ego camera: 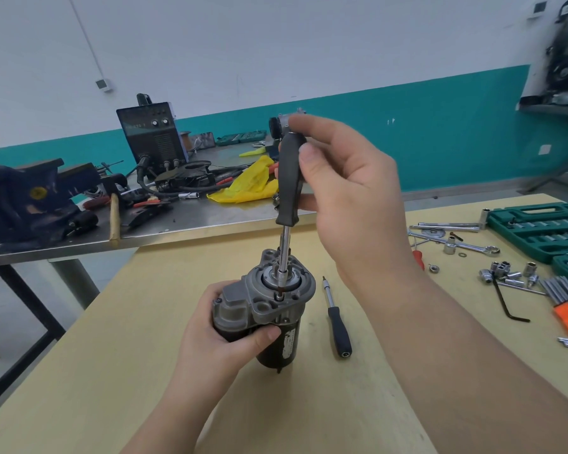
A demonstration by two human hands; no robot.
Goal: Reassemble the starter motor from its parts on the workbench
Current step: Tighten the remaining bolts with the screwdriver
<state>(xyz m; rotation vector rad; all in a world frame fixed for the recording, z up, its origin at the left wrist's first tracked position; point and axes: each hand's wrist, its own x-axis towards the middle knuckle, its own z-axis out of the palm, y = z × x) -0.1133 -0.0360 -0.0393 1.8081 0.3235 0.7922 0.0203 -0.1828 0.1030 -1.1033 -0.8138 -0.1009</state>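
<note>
Currently, at far left, a vise point(30, 198) and a welding unit point(151, 136) sit on the metal bench behind. Left hand point(217, 326) grips the starter motor point(266, 309), which stands upright on the tan surface point(112, 371), aluminium end housing on top. Right hand point(345, 188) holds a black-handled driver point(289, 181) by its upper handle, shaft vertical, tip seated at a bolt on the housing face. Spare driver point(338, 326) lies just right of the motor. Further right: loose sockets point(502, 273), a wrench point(459, 245), a green socket case point(538, 227). Judgement: main body is assembled; housing fasteners are being tightened. Whether other bolts remain, I cannot tell.
</note>
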